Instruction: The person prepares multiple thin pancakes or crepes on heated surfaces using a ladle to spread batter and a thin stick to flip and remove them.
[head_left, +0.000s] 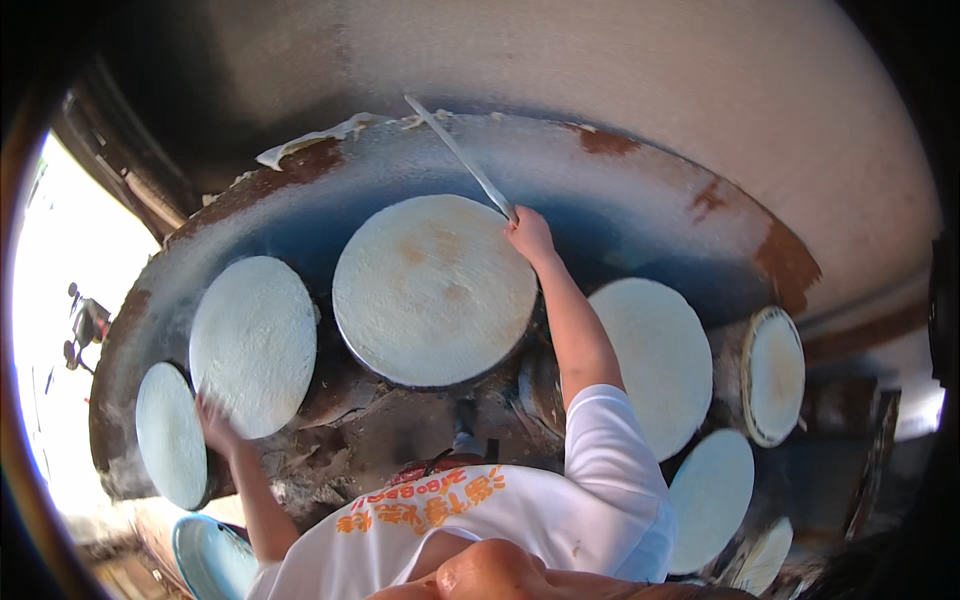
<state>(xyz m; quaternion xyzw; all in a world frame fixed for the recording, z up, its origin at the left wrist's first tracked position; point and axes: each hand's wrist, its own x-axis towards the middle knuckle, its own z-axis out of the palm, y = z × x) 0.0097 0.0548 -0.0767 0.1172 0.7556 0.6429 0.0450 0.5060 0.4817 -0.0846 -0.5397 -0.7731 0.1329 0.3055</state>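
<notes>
My right hand point(530, 235) is closed around the near end of a long, thin, pale stick point(455, 150), which reaches away to the far edge of the curved counter. Just left of that hand lies a large round pale flatbread point(432, 290) with light brown patches, on a dark round griddle. My left hand point(216, 428), smeared by motion, is at the near left edge of another round white flatbread point(253, 345). Whether its fingers touch or grip that edge, I cannot tell. A narrower-looking white flatbread point(171, 435) lies left of this hand.
To my right are several more pale rounds: a large one point(655, 360), one on a rimmed griddle point(775, 375) and one nearer me point(712, 500). The curved metal counter point(660, 180) has rusty patches. Scraps of dough point(320, 138) hang on its far edge. A blue basin point(213, 560) stands lower left.
</notes>
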